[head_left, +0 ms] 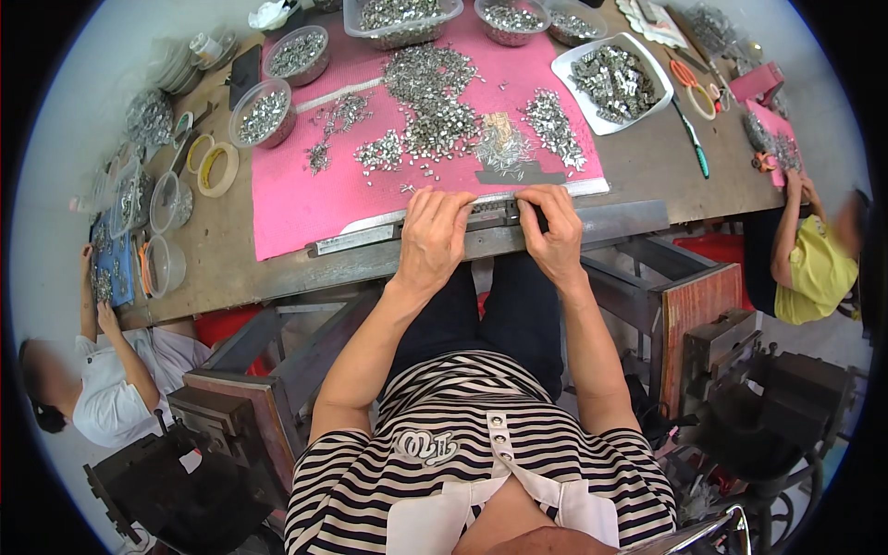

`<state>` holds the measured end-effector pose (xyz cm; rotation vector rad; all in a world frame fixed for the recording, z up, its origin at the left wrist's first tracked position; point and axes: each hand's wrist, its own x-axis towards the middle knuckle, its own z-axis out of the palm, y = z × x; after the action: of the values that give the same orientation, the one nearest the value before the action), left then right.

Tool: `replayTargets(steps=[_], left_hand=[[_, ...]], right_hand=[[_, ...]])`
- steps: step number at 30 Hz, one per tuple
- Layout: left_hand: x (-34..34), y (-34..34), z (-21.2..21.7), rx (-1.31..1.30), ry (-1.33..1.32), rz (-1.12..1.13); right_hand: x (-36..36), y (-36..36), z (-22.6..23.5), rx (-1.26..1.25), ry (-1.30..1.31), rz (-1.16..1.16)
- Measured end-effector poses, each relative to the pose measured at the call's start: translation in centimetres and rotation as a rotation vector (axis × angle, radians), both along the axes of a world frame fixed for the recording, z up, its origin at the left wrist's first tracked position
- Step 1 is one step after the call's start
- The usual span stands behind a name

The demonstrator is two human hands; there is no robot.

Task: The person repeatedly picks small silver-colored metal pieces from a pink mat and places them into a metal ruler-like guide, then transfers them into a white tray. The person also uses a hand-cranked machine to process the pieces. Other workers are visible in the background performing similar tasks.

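Observation:
A long, narrow metal rail (490,213) lies along the near edge of the pink mat (287,199), with a dark middle stretch between my hands. My left hand (433,236) is closed on the rail, its fingers curled over the far side and its thumb toward the middle. My right hand (553,233) pinches its right end, where a dark piece shows by the thumb; the fingertips are partly hidden. Just beyond the rail lie thin silvery pins (504,157). Heaps of small metal pieces (439,129) spread behind them, with another pile (555,125) at the right.
Plastic tubs of metal parts (265,118) and a white tray (585,102) stand around the mat. Tape rolls (219,169) lie left; orange-handled scissors (684,76) and a green-handled tool (700,159) lie right. Co-workers sit at the left (120,388) and right (814,268).

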<state>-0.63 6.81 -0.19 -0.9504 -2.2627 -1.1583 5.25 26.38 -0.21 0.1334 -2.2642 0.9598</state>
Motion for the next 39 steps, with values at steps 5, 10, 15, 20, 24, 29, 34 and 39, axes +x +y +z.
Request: replayTargets(steps=[5, 10, 15, 20, 24, 29, 34, 39], left_hand=[[0.2, -0.1, 0.4, -0.016, -0.074, -0.042], [0.2, 0.4, 0.6, -0.097, -0.014, 0.037], [0.0, 0.8, 0.8, -0.173, 0.033, 0.045], [-2.1, 2.7, 2.7, -0.159, -0.013, -0.063], [-7.0, 9.3, 2.2, -0.080, 0.041, -0.238], [-9.7, 15.0, 0.5, -0.207, 0.060, -0.279], [-8.5, 8.3, 1.9, -0.100, 0.046, -0.199], [-7.8, -4.5, 2.2, -0.485, -0.053, 0.188]], right_hand=[[0.0, 0.0, -0.3, -0.003, 0.006, -0.001], [0.0, -0.2, -0.1, 0.001, 0.022, -0.003], [-0.1, -0.1, 0.1, -0.005, 0.043, 0.006], [-0.2, 0.1, 0.0, -0.008, 0.061, 0.003], [-0.3, 0.0, -0.2, -0.008, 0.068, 0.003], [-0.2, -0.1, -0.1, -0.008, 0.046, 0.012], [0.0, -0.1, 0.1, 0.007, 0.022, 0.003], [-0.3, 0.0, 0.1, -0.007, -0.004, 0.024]])
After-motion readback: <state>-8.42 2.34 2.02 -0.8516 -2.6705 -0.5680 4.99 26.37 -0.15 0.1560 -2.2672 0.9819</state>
